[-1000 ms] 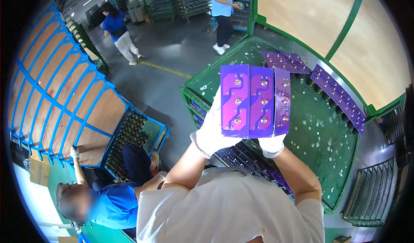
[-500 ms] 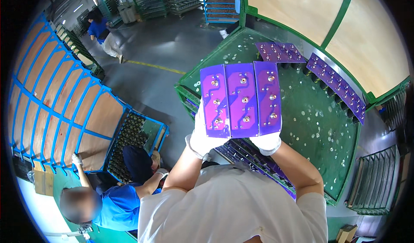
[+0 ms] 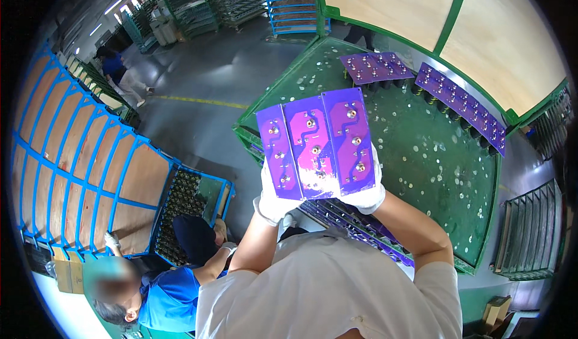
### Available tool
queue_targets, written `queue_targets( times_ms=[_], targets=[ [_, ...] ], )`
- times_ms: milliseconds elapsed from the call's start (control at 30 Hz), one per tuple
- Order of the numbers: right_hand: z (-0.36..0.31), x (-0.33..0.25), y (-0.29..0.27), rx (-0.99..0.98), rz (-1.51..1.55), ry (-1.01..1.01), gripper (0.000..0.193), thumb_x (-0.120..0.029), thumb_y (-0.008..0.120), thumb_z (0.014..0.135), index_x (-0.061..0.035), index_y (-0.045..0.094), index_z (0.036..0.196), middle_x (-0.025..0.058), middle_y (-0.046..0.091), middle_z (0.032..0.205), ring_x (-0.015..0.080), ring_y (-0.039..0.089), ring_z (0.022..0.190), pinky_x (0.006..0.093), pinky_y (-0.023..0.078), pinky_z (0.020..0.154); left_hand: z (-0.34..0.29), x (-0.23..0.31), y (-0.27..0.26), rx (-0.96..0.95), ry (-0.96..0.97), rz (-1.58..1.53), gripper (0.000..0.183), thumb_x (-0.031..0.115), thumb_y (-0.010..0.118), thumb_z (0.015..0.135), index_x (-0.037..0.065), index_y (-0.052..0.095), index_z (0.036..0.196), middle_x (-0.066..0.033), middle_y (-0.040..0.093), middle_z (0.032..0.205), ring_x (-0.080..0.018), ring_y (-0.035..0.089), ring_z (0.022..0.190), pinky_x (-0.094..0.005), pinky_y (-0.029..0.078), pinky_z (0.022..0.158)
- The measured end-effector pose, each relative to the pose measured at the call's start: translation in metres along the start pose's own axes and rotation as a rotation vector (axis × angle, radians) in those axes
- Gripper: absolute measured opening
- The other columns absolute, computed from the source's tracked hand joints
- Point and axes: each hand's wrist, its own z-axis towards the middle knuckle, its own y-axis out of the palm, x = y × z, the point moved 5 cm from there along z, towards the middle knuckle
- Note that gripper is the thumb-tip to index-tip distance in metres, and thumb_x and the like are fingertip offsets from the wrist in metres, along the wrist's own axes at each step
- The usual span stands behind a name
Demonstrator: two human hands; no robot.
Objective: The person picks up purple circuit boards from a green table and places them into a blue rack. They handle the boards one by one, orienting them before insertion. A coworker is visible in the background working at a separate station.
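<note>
Held up before my chest is a purple circuit board panel (image 3: 316, 143) made of three strips side by side, with brass-coloured round connectors and small parts on its upper face. My left hand (image 3: 276, 205), in a white glove, grips its near left edge. On the near right corner, my gloved right hand (image 3: 368, 195) has hold of it too. The panel hides most of the fingers. Farther off, on a green table (image 3: 427, 182), stand two more purple panels, one at the back (image 3: 378, 68) and one to the right (image 3: 462, 107), both raised on dark parts beneath.
Below my hands, a rack (image 3: 355, 221) carries more purple boards. A blue-framed rack with wooden boards (image 3: 90, 152) stands left, where a co-worker in blue (image 3: 165, 297) crouches beside a tray of dark parts (image 3: 180, 200). Another person (image 3: 120, 77) is at the far left.
The panel has shifted left in the picture and turned slightly, with both hands still on it. Glare now lies on its middle strip. The far person appears farther left.
</note>
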Motion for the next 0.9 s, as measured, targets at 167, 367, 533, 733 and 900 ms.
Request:
queue_targets(
  times_ms=[167, 367, 533, 733, 900],
  targets=[
    [0.002, -0.024, 0.005, -0.147, -0.369, -0.296, 0.052, -0.013, 0.069, 0.082, -0.0063, 0.047, 0.129, 0.0087, 0.058, 0.122, 0.0198, 0.059, 0.108, 0.0364, 0.050, 0.092, -0.003, -0.004, -0.002, 0.097, -0.065, -0.172, 0.048, 0.004, 0.056, 0.091, 0.003, 0.039, 0.136, -0.0122, 0.055, 0.128, -0.0226, 0.059, 0.114, -0.0388, 0.053, 0.092],
    [0.002, -0.018, 0.009, -0.102, -0.236, -0.230, 0.076, -0.018, 0.085, 0.066, -0.0042, 0.044, 0.129, 0.0075, 0.060, 0.116, 0.0166, 0.059, 0.104, 0.0329, 0.051, 0.088, -0.007, -0.011, -0.021, 0.096, -0.082, -0.239, 0.040, 0.014, 0.047, 0.098, 0.004, 0.040, 0.136, -0.0128, 0.052, 0.132, -0.0237, 0.057, 0.116, -0.0405, 0.051, 0.094],
    [0.012, -0.014, 0.015, -0.131, -0.514, -0.363, 0.077, -0.020, 0.088, 0.060, -0.0048, 0.048, 0.125, 0.0079, 0.060, 0.114, 0.0185, 0.059, 0.103, 0.0338, 0.048, 0.091, -0.001, -0.006, -0.029, 0.162, -0.247, -0.788, 0.041, 0.022, 0.044, 0.100, 0.004, 0.041, 0.137, -0.0126, 0.053, 0.131, -0.0230, 0.056, 0.116, -0.0406, 0.051, 0.095],
    [0.042, -0.039, 0.064, -0.190, -0.563, -0.621, 0.075, -0.020, 0.086, 0.063, -0.0055, 0.049, 0.127, 0.0101, 0.061, 0.117, 0.0214, 0.060, 0.105, 0.0370, 0.046, 0.093, -0.013, 0.008, -0.087, 0.213, -0.099, -0.406, 0.050, 0.038, 0.038, 0.100, 0.008, 0.039, 0.141, -0.0136, 0.047, 0.140, -0.0285, 0.050, 0.125, -0.0475, 0.042, 0.103],
    [0.073, -0.016, 0.119, -0.340, -0.137, -0.220, 0.046, -0.016, 0.078, 0.068, -0.0044, 0.065, 0.111, 0.0153, 0.059, 0.121, 0.0330, 0.055, 0.115, 0.0427, 0.045, 0.098, -0.021, 0.047, -0.114, 0.173, -0.018, -0.804, 0.051, 0.038, 0.040, 0.100, 0.008, 0.039, 0.141, -0.0132, 0.048, 0.139, -0.0273, 0.050, 0.125, -0.0465, 0.041, 0.104]
  ],
)
